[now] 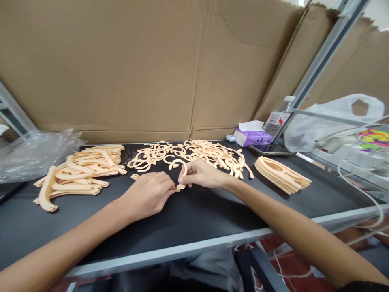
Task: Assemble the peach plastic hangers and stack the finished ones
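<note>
Head view: left hand [148, 194], fingers closed on a pale-orange flat strip [136, 177], meets right hand [202, 174], fingers pinching a pale-orange hook-shaped piece [182, 165], above the black worktop [194, 219], nearer the wearer than the heap of pale-orange curved pieces [212, 154].

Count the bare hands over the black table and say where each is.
2: the left hand near the middle, pinching a mostly hidden pale piece; the right hand just to its right, holding a curved piece. Neither is hidden.
</note>
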The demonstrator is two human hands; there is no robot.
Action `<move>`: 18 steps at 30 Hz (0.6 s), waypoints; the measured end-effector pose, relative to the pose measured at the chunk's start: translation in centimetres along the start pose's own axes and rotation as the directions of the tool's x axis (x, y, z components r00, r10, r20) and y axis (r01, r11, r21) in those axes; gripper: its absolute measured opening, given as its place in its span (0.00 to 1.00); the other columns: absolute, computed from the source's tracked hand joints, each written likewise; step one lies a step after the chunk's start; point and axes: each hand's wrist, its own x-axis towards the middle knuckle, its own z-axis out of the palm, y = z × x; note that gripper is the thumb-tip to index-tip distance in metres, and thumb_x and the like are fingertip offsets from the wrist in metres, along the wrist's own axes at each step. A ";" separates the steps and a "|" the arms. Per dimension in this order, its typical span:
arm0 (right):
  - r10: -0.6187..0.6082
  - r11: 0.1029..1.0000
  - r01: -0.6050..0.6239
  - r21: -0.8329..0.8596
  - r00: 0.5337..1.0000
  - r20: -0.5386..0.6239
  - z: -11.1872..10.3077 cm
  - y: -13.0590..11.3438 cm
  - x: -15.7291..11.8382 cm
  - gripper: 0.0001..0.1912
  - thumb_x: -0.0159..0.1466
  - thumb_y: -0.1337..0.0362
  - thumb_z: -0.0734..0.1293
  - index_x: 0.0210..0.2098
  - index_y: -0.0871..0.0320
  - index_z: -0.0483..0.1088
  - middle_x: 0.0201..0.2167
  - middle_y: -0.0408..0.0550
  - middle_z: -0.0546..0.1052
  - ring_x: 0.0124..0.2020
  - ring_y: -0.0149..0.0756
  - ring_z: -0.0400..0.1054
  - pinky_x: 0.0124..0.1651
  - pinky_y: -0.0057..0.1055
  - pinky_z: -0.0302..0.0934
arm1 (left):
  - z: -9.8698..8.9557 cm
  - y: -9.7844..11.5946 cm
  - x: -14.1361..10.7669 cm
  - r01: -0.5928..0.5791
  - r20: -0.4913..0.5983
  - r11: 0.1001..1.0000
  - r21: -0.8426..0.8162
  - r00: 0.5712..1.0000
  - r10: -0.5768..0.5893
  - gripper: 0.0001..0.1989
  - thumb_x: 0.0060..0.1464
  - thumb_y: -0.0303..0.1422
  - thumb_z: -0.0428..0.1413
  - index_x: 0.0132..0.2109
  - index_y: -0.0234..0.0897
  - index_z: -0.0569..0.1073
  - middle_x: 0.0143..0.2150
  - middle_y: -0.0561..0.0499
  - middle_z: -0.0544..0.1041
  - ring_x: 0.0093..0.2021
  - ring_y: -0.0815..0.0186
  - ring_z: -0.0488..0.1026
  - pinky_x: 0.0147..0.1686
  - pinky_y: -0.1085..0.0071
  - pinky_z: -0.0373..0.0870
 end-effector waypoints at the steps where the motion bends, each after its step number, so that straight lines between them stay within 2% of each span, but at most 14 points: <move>1: 0.003 1.000 -0.003 -0.012 1.000 -0.002 0.0 0.0 0.0 0.09 0.56 0.61 0.72 0.27 0.61 0.72 0.26 0.45 0.77 0.27 0.30 0.69 0.33 0.28 0.65 | 0.1 0.0 0.0 0.000 0.003 1.000 0.005 1.000 0.000 0.11 0.65 0.29 0.49 0.36 0.35 0.74 0.33 0.49 0.77 0.33 0.63 0.71 0.33 0.68 0.63; 7: -0.019 0.991 0.017 -0.130 1.000 -0.014 -0.3 0.2 -0.1 0.09 0.57 0.61 0.70 0.26 0.60 0.73 0.25 0.44 0.77 0.28 0.31 0.69 0.35 0.28 0.62 | 0.2 -0.2 0.0 -0.016 -0.009 1.000 0.009 1.000 0.016 0.11 0.65 0.30 0.49 0.36 0.34 0.75 0.32 0.49 0.76 0.32 0.62 0.71 0.33 0.66 0.64; 18: -0.043 0.983 0.037 -0.182 0.999 -0.030 0.1 0.1 -0.3 0.07 0.58 0.63 0.68 0.27 0.61 0.73 0.25 0.43 0.76 0.28 0.30 0.68 0.35 0.27 0.60 | 0.2 -0.2 0.0 -0.038 -0.046 0.998 0.056 0.998 0.040 0.11 0.65 0.29 0.49 0.35 0.34 0.73 0.30 0.50 0.76 0.30 0.63 0.71 0.30 0.67 0.61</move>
